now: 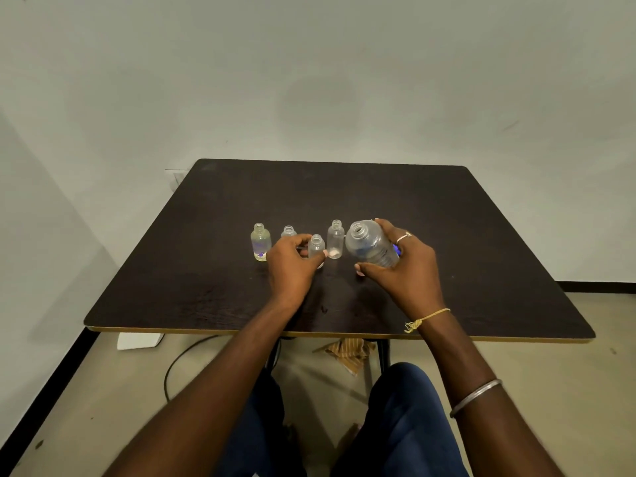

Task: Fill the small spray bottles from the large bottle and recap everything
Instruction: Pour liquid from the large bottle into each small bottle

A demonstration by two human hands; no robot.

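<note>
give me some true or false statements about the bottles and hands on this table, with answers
1. The right hand holds the large bottle tilted, with its cap off. True.
2. All four small bottles stand untouched. False: the left hand grips the nearest small bottle.
3. The leftmost small bottle wears a spray cap. False: its threaded neck is open.
4. The table has a dark top. True.
5. The large bottle rests flat on the table. False: the hand holds it lifted and tilted.
</note>
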